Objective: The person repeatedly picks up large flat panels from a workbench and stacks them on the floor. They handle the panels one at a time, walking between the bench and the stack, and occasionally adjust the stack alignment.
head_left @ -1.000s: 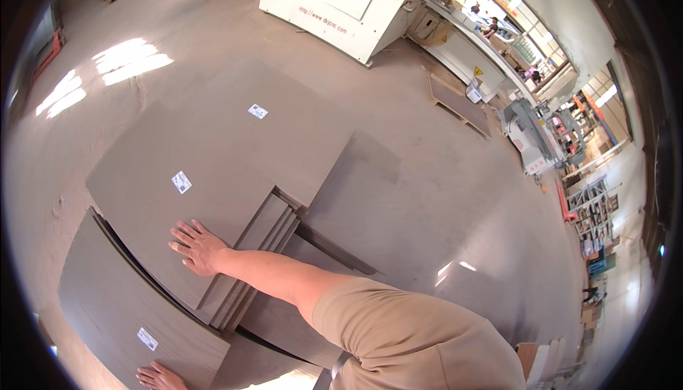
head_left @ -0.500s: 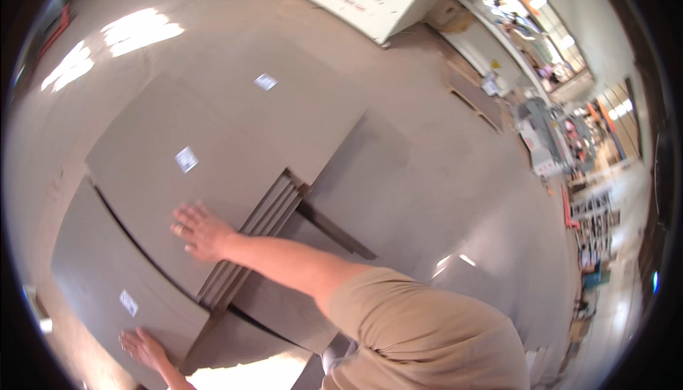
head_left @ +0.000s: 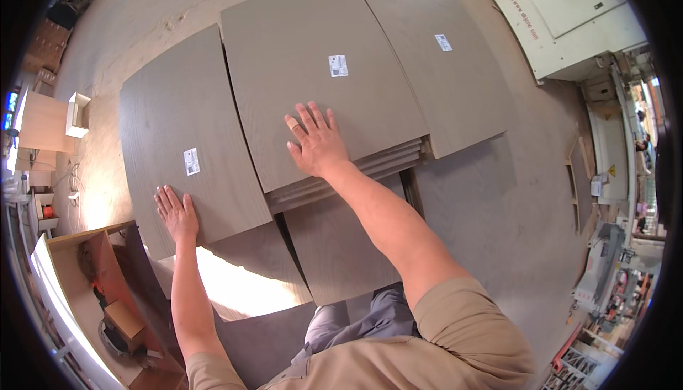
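Observation:
Three grey-brown wood-grain panels lie side by side in front of me, each with a small white label. My left hand (head_left: 176,214) rests flat with fingers spread on the left panel (head_left: 181,98), just below its label (head_left: 191,162). On the middle panel (head_left: 299,34), my right hand (head_left: 316,141) lies palm down, fingers apart, a band round one finger. That panel tops a stack whose layered edges (head_left: 356,169) show under my right forearm. Right of it lies another panel (head_left: 455,91). Nearer my body, lower panels (head_left: 334,248) stick out beneath the upper ones.
An open wooden box (head_left: 107,305) with tools and a small carton stands at the lower left. A white cabinet (head_left: 562,13) is at the upper right. Machinery (head_left: 601,269) and a metal rack (head_left: 576,361) line the right side. Sunlight falls on the near panels.
My view has swung round to the left, bringing the wooden box into sight. Both hands are still flat on the same panels.

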Demonstrator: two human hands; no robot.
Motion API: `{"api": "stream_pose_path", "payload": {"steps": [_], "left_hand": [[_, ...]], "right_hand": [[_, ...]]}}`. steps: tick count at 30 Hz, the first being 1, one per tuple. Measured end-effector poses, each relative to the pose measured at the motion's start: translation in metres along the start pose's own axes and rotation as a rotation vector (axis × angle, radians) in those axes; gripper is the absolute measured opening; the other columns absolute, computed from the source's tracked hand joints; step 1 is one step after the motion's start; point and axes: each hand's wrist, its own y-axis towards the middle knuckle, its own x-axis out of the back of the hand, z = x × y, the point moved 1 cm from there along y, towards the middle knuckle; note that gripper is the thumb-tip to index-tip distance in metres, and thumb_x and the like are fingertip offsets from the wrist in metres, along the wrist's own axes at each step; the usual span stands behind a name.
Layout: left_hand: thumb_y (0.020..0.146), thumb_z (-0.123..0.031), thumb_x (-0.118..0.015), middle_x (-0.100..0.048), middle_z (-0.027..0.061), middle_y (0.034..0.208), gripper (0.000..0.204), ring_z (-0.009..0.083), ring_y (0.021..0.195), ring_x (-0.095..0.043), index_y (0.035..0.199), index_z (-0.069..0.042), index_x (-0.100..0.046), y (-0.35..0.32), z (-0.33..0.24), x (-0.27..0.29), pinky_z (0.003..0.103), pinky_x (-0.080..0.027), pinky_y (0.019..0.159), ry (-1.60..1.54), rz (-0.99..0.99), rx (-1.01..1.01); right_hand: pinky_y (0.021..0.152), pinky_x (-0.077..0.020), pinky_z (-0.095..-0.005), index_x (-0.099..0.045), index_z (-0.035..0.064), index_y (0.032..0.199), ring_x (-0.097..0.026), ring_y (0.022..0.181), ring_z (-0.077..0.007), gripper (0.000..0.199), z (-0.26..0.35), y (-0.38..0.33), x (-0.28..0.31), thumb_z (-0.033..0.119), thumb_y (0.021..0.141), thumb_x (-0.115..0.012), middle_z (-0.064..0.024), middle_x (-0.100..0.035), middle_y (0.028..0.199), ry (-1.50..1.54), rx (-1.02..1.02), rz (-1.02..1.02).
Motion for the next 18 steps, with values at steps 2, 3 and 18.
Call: {"api": "stream_pose_path", "payload": {"steps": [2,3,18], "left_hand": [[0.103,-0.047,-0.036,-0.016,0.0147,0.164,0.070,0.0339,0.152,-0.011,0.157,-0.005,-0.020,-0.003,-0.004,0.003,0.049,-0.013,0.122,0.014,-0.003,-0.010],[0.103,-0.047,-0.036,-0.016,0.0147,0.164,0.070,0.0340,0.152,-0.011,0.157,-0.005,-0.020,-0.004,-0.005,0.005,0.049,-0.013,0.122,0.010,0.008,-0.008],[0.103,-0.049,-0.035,-0.017,0.0129,0.164,0.070,0.0324,0.153,-0.011,0.157,-0.007,-0.022,0.004,-0.003,0.007,0.046,-0.012,0.123,0.012,-0.025,0.008]], "right_hand": [[0.121,-0.0170,-0.0551,-0.032,0.0189,0.153,-0.017,0.150,-0.0326,0.060,0.002,-0.007,0.005,0.043,0.100,-0.043,-0.0106,-0.021,0.162,0.013,0.004,0.009],[0.120,-0.0179,-0.0556,-0.033,0.0186,0.153,-0.018,0.150,-0.0330,0.059,0.004,-0.014,0.008,0.042,0.099,-0.044,-0.0107,-0.022,0.162,0.019,0.007,0.014],[0.122,-0.0153,-0.0537,-0.035,0.0203,0.153,-0.018,0.150,-0.0326,0.060,0.014,-0.023,0.002,0.042,0.098,-0.047,-0.0096,-0.023,0.162,-0.010,-0.015,0.006]]}}
